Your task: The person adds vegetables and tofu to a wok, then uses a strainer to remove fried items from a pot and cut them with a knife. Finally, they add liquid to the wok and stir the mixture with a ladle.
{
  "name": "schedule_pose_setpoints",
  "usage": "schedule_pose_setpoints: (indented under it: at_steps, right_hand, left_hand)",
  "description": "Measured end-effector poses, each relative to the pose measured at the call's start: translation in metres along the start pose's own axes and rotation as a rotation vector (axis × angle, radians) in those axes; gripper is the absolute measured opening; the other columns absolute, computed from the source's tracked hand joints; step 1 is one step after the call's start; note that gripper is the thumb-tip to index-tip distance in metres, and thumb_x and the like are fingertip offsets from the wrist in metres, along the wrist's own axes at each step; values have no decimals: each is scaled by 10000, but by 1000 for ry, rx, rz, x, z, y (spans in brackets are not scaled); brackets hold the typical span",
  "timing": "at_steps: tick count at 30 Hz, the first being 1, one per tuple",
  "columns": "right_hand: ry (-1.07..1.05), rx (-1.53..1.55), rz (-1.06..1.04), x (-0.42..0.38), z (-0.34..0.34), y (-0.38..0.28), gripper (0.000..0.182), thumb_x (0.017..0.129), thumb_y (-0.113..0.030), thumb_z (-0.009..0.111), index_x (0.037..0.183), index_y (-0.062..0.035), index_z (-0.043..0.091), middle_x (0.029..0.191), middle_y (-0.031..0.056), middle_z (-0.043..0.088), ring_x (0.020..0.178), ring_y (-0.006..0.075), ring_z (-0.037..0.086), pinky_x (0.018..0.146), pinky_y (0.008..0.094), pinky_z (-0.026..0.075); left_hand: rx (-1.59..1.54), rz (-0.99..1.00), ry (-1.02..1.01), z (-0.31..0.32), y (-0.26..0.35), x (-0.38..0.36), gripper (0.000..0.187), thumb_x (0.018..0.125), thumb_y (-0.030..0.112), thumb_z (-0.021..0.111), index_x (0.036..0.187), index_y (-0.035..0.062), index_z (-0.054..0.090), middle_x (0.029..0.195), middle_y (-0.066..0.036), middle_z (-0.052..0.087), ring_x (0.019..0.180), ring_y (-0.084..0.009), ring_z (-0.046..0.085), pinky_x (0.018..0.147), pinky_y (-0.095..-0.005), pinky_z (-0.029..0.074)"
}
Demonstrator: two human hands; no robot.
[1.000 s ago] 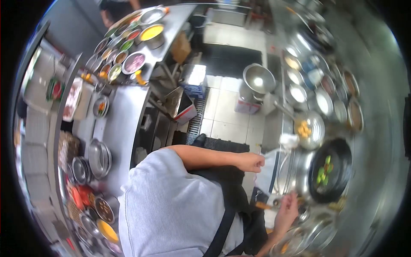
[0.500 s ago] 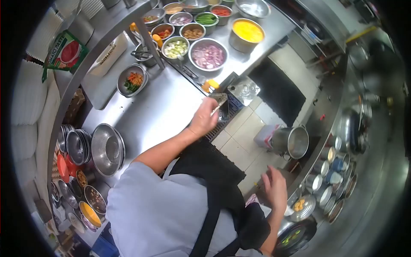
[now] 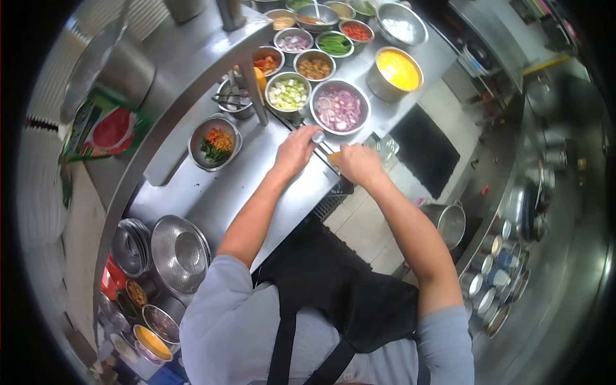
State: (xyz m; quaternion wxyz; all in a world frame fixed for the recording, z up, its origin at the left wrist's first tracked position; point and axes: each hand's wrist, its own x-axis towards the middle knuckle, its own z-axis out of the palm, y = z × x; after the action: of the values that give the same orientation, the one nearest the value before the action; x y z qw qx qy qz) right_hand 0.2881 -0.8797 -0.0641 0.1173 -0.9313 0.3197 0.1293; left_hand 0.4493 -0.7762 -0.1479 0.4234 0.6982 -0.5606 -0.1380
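Note:
My left hand [image 3: 295,153] is closed by the counter edge, just below the bowl of sliced onions [image 3: 341,106]. A rounded metal end [image 3: 318,136] sticks out beside its fingers; the rest of that utensil is hidden. To its right, my right hand [image 3: 360,164] is closed on a yellow-orange handle [image 3: 335,158], whose far part I cannot make out. Slim metal utensils lie along the edge between the hands and the onion bowl. A bowl of chopped pale green vegetable [image 3: 287,94] stands just beyond my left hand.
A metal bowl [image 3: 215,144] with chopped orange and green pieces sits on the steel counter [image 3: 256,192]. Perforated bowls [image 3: 181,253] are at the left. A pot of yellow liquid [image 3: 398,70] stands at the far right corner. A shelf post [image 3: 252,90] rises near the bowls.
My right hand has come up from the lower right to the counter edge and closed on the yellow-orange handle. My left hand has moved slightly up and left; the view has shifted.

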Motion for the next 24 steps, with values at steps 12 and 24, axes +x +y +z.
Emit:
schedule_pose_setpoints:
  at_steps: [12, 24]
  right_hand:
    - [396, 218, 358, -232, -159, 52, 310, 897, -318, 613, 927, -28, 716, 812, 216, 696, 807, 387, 688, 747, 462, 551]
    - [1103, 1429, 1149, -572, 127, -39, 280, 954, -296, 622, 1002, -49, 498, 669, 3, 548, 536, 102, 558, 474, 275, 454]
  left_hand:
    - [-429, 48, 241, -4, 38, 5, 385, 977, 108, 590, 1319, -22, 468, 1215, -156, 586, 1027, -213, 586, 874, -314, 486]
    - [-703, 579, -353, 174, 291, -8, 310, 987, 103, 586, 1250, -43, 511, 1099, -130, 597, 1015, -197, 574, 883, -313, 484]
